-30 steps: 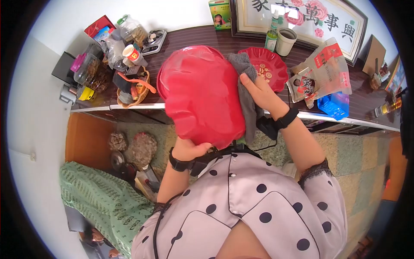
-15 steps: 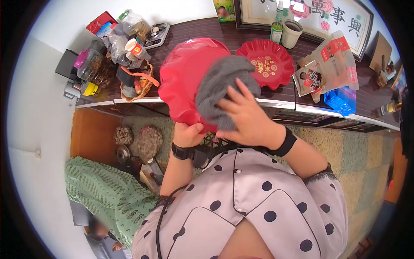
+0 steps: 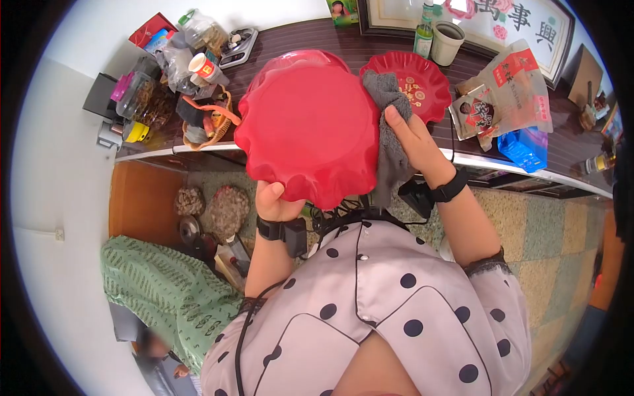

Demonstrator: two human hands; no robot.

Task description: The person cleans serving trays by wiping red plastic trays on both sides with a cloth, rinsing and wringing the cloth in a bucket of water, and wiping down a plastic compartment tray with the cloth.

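A large red plate with a wavy rim (image 3: 310,125) is held up over the counter's front edge, its flat round face toward me. My left hand (image 3: 277,203) grips its lower left rim, thumb on the near face. At the right rim my right hand (image 3: 416,145) holds a grey cloth (image 3: 389,132) pressed against the plate. Part of another red rim (image 3: 300,58) shows behind the plate's top. A second red plate with gold markings (image 3: 432,92) lies on the counter, just beyond the cloth.
On the dark counter (image 3: 277,43) stand a small basket (image 3: 221,132), jars, a paper cup (image 3: 203,66) and a scale at left. A green bottle (image 3: 423,33), white cup (image 3: 447,45), plastic bag (image 3: 515,92) and blue packet (image 3: 523,148) are at right. Green cloth (image 3: 165,290) lies lower left.
The grey cloth and my right hand have moved from the middle of the plate to its right rim. The held plate has turned, so its flat face now shows.
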